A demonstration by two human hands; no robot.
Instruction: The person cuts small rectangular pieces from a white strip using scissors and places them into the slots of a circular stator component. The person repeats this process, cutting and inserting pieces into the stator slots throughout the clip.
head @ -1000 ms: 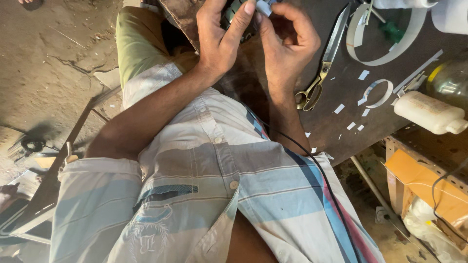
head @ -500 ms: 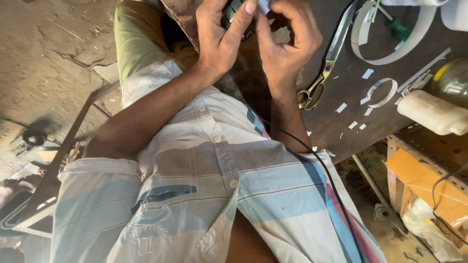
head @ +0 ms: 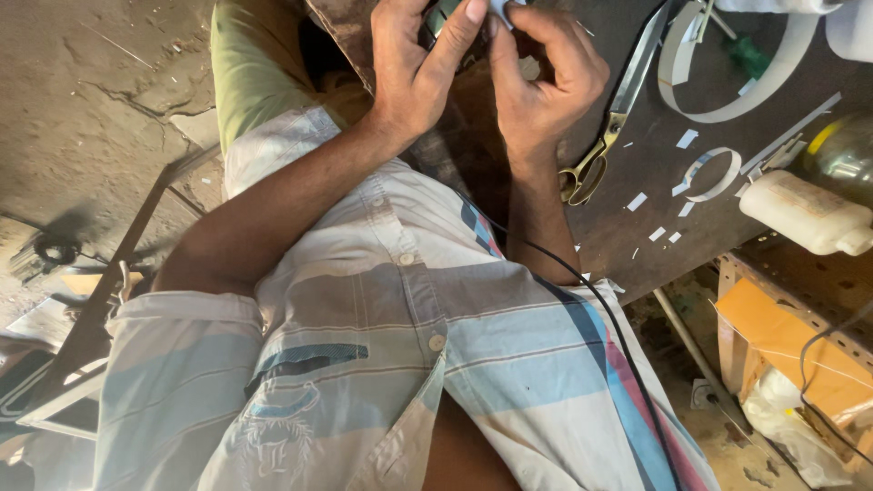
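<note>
White tape, a small piece (head: 501, 7) of it, sits pinched at the top edge of the view between the fingertips of the right hand (head: 544, 77), while the left hand (head: 416, 68) has its grip closed around a small dark object (head: 443, 18), thumb laid along its side; most of that object is cut off by the frame, so what it is cannot be told. Both hands meet just above the near edge of the dark work surface (head: 637, 195), in much the same place as half a second ago, the left thumb only slightly shifted. Just right of the right wrist lie brass-handled scissors (head: 611, 118), blades pointing away from the person. Beyond them a large loop of white strip (head: 727, 111) curls on the surface, with a smaller white ring (head: 711, 173) and scattered white scraps (head: 657, 234) nearer the edge. A white plastic bottle (head: 805, 214) lies on its side at the far right. A thin black cable (head: 627, 350) runs across the person's striped shirt (head: 382, 364).
</note>
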